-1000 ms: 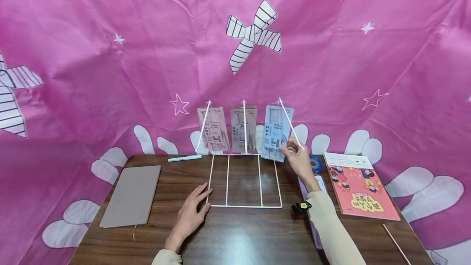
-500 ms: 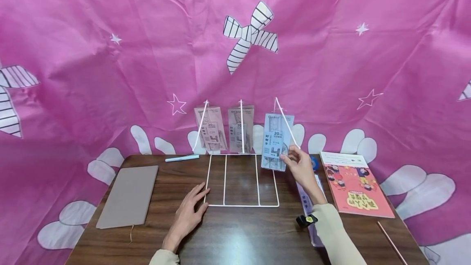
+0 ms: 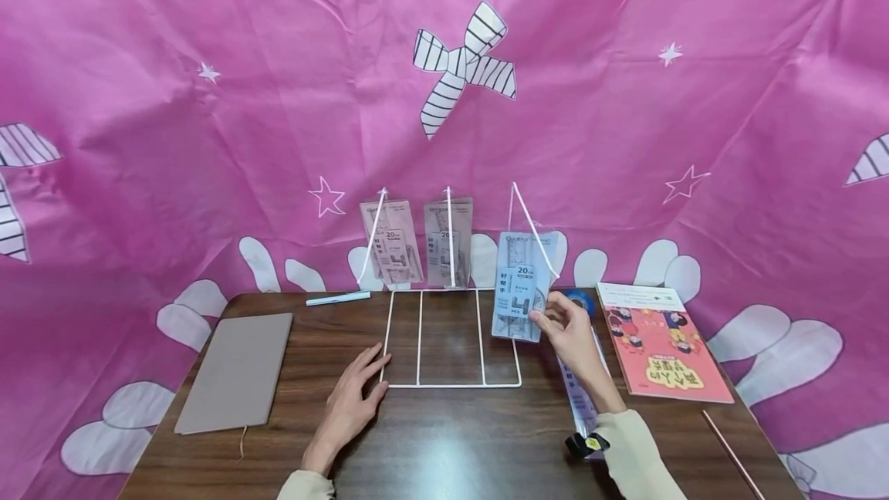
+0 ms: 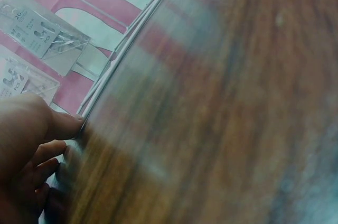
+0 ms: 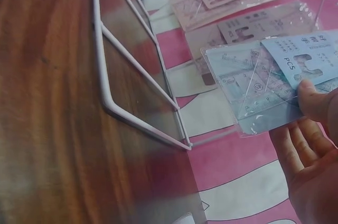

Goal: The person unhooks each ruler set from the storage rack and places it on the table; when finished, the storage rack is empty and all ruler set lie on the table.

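**Blue pack (image 3: pixel 512 303) on the move**

Right hand (image 3: pixel 572 338) is pinching it at the right side of the rack (image 3: pixel 451 386), lower and nearer than 1 second ago. Looks part-drawn along its prong (image 3: pixel 535 230); can't tell if it's unhooked. Left hand (image 3: pixel 349 398) rests, fingers spread, at the rack's left edge.

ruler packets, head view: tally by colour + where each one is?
Pink packet: 1, hanging
Gray packet: 1, hanging
Blue packet: 1, in the right hand
Purple packet: 1, on the table, partly hidden by the right arm
Total: 4

Counts visible fronts only; can't tell if more are stacked behind.
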A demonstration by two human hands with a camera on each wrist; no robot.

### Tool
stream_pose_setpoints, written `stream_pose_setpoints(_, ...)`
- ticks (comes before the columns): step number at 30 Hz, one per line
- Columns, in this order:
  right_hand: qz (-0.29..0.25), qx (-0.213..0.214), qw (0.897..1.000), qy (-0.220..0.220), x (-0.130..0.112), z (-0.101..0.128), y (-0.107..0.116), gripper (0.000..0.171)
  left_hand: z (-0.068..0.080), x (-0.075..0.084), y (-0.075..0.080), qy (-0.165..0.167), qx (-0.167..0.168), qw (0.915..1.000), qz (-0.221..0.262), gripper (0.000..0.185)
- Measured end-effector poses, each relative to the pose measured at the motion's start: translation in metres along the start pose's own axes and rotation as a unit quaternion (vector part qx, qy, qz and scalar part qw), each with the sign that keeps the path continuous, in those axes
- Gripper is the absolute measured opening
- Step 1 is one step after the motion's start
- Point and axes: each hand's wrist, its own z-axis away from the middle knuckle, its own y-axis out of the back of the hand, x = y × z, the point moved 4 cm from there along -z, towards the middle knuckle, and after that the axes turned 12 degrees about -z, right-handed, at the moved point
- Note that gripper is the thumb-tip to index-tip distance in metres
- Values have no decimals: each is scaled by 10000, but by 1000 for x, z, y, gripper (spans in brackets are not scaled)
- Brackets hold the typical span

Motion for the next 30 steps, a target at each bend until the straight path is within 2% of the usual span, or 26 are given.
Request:
stream_pose_setpoints(12, -148, -156, 9998, 56, -16, 36, 3, 14, 0, 3, 2, 58, -51, 10000, 33, 46)
stream_pose_setpoints(21, 54, -187, 9998, -38, -28, 58, 5, 18, 0, 2, 1, 12, -19, 10000, 37, 46)
stream_pose_setpoints(30, 375, -12, 9993, 21, -41, 75, 11, 10, 1, 2, 1, 8, 54, 10000, 58, 46)
